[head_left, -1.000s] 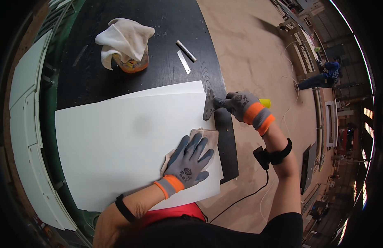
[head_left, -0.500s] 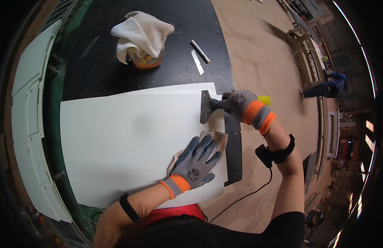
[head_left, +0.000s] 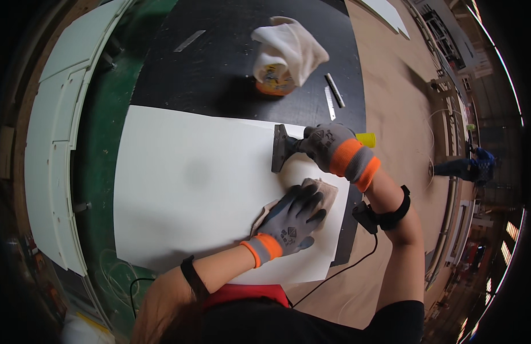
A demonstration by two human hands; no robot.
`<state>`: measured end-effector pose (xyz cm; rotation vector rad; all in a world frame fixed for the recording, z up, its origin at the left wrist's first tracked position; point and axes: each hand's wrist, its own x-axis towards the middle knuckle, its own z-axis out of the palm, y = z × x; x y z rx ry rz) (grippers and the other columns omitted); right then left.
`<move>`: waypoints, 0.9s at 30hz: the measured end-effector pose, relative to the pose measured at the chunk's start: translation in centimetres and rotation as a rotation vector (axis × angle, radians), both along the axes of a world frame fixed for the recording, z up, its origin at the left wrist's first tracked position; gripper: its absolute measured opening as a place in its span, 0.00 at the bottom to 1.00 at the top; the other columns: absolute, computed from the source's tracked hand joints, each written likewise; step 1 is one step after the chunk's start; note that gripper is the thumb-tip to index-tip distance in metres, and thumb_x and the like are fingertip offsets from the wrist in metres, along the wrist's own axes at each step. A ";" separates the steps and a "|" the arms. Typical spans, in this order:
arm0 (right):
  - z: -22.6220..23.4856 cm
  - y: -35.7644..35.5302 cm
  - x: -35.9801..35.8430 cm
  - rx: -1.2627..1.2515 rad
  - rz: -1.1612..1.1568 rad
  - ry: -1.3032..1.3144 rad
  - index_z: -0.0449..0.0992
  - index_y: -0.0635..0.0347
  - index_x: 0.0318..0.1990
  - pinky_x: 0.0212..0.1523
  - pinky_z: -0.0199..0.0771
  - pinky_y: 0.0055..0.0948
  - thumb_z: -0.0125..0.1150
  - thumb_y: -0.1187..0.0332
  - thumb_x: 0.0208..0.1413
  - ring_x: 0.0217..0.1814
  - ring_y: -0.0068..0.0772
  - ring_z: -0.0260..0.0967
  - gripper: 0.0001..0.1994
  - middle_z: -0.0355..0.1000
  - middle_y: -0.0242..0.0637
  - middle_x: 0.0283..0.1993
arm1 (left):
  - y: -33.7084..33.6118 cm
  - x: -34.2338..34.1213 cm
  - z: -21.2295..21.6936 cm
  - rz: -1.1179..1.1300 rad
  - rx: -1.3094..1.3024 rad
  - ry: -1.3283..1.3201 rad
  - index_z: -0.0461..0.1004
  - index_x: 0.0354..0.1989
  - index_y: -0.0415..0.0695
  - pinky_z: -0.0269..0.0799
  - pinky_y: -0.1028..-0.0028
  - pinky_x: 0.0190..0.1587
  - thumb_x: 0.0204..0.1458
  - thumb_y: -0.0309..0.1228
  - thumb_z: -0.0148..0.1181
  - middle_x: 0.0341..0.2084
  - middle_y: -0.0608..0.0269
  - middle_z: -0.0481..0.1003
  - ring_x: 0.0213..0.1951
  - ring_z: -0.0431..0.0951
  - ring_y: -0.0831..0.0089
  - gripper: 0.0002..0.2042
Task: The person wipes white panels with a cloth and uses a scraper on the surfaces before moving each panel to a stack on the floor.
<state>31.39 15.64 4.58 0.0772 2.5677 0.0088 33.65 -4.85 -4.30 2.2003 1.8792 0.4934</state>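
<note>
My left hand point(head_left: 291, 221), in a grey glove with an orange cuff, lies with fingers spread over a folded beige cloth point(head_left: 325, 194). It presses the cloth onto a white sheet-like panel point(head_left: 174, 195). Gripped in my right hand point(head_left: 328, 146), gloved the same way, is a scraper point(head_left: 278, 149) with a wide dark blade. The blade is at the panel's far right part, and the yellow handle end sticks out beyond my fist. Behind the panel stands an orange container point(head_left: 275, 86), draped with a whitish rag point(head_left: 291, 49).
A black board point(head_left: 219, 63) lies under the panel. On it are a pen-like stick point(head_left: 335, 90), a thin blade strip point(head_left: 330, 103) and another flat strip point(head_left: 190, 40). White panels point(head_left: 53, 149) are stacked at left. Another person point(head_left: 475, 166) is far right.
The view has shifted, so the table and container appear further right. Relative to the panel, the scraper has moved left, inward from the right edge. My left hand remains on the cloth.
</note>
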 end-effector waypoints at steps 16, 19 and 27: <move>0.5 -7.8 -12.1 -0.011 0.078 -0.012 0.81 0.53 0.38 0.41 0.76 0.38 0.61 0.73 0.47 0.42 0.47 0.74 0.10 0.74 0.39 0.38 | -5.2 -11.3 1.3 0.287 -0.065 -0.015 0.61 0.63 0.54 0.40 0.46 0.68 0.49 0.58 0.56 0.65 0.45 0.52 0.69 0.44 0.44 0.35; 0.1 -8.2 -13.5 -0.040 0.117 0.004 0.82 0.53 0.38 0.42 0.76 0.37 0.62 0.73 0.46 0.42 0.47 0.74 0.10 0.74 0.39 0.39 | -6.1 -13.0 1.4 0.324 -0.077 -0.021 0.62 0.61 0.53 0.41 0.47 0.69 0.49 0.57 0.57 0.64 0.46 0.53 0.69 0.46 0.45 0.34; -0.5 -8.3 -13.4 -0.052 0.156 0.096 0.80 0.52 0.41 0.43 0.76 0.37 0.61 0.71 0.49 0.42 0.46 0.73 0.10 0.73 0.39 0.42 | -7.6 -13.9 0.3 0.344 0.004 -0.091 0.62 0.63 0.52 0.41 0.50 0.70 0.49 0.56 0.57 0.66 0.46 0.52 0.70 0.46 0.45 0.35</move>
